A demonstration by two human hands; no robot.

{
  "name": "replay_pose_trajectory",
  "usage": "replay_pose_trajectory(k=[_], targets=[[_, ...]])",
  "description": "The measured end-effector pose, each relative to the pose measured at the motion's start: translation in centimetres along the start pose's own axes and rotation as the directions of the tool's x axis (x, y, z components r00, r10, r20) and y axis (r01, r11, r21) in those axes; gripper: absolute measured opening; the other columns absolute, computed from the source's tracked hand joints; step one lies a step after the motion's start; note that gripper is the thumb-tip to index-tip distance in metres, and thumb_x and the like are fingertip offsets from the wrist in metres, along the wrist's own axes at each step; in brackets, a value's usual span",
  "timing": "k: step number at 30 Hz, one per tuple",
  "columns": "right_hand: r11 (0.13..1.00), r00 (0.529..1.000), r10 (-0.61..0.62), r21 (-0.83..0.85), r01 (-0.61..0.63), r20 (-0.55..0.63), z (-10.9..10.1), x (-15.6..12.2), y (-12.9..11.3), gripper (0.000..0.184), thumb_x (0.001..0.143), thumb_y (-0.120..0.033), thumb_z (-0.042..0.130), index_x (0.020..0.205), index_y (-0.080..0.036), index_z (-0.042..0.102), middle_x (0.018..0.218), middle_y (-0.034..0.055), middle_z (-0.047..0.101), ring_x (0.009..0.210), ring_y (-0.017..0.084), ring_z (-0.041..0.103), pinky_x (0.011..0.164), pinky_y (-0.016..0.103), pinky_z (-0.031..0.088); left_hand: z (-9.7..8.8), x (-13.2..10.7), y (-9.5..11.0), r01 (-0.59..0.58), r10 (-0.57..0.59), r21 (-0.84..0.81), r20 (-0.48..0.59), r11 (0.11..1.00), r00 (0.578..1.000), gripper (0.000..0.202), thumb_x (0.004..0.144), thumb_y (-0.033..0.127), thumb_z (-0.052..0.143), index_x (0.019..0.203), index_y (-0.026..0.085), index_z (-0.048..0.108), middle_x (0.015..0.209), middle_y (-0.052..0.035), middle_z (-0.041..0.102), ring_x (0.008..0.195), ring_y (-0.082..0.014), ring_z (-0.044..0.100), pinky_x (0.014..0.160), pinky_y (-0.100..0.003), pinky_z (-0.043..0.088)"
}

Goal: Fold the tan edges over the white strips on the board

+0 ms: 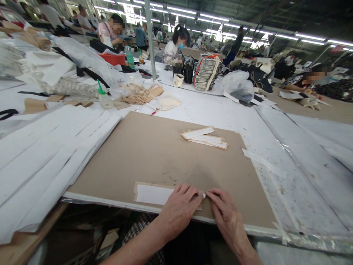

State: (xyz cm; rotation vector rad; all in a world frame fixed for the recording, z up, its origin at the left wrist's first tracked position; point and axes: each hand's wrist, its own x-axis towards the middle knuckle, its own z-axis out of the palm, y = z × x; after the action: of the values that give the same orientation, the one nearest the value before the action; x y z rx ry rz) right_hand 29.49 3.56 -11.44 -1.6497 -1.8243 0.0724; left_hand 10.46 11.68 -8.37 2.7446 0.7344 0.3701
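Tan board (138, 154) on the table (300, 176) carries a white strip (153, 194) along its near edge. Left hand (179, 209) and right hand (226, 217) meet at the strip's right end, fingertips pinching it between them, close to the surface and keeping it flat. Other strips (205, 138) lie stacked near the board's far edge.

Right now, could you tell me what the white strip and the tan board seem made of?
The white strip looks like matte paper on a tan backing, visible at its edges; the board looks like dull kraft cardboard, with scuffs and smudges.
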Motion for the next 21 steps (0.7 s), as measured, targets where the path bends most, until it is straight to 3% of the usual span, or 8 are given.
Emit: replay_pose_trajectory(k=[9,17,21], targets=[[0.999,1.000,-0.020,-0.042,0.021,0.020,-0.3,0.6,-0.1,0.037,0.092,-0.010,0.040,0.115,-0.028,0.063,0.105,0.0065,0.062,0.097,0.020,0.060,0.085,0.035,0.054,-0.1,-0.1,0.1,0.005,-0.005,0.015,-0.007,1.000,1.000,0.026,0.098,0.020,0.044,0.123,0.023,0.052,0.106,-0.0054,0.055,0.097,-0.0222,0.048,0.086,-0.037,0.042],[0.949,0.984,-0.073,-0.292,0.119,0.164,-0.7,1.7,-1.4,0.032,0.089,-0.007,0.043,0.107,-0.024,0.062,0.104,0.0085,0.064,0.092,0.025,0.058,0.077,0.038,0.051,-0.4,0.0,0.2,0.000,-0.001,0.028,0.022,1.000,1.000,0.026,0.096,0.018,0.047,0.122,0.021,0.052,0.108,-0.0054,0.055,0.098,-0.0224,0.047,0.087,-0.037,0.042],[0.965,0.989,-0.031,-0.254,0.068,0.146,-0.4,2.1,-1.8,0.033,0.084,-0.004,0.043,0.100,-0.024,0.063,0.103,0.0102,0.063,0.091,0.027,0.057,0.076,0.041,0.050,-0.5,0.0,0.3,0.010,-0.011,0.046,0.028,0.999,1.000,0.028,0.094,0.016,0.051,0.122,0.021,0.051,0.108,-0.0052,0.055,0.098,-0.0226,0.047,0.087,-0.038,0.042]])
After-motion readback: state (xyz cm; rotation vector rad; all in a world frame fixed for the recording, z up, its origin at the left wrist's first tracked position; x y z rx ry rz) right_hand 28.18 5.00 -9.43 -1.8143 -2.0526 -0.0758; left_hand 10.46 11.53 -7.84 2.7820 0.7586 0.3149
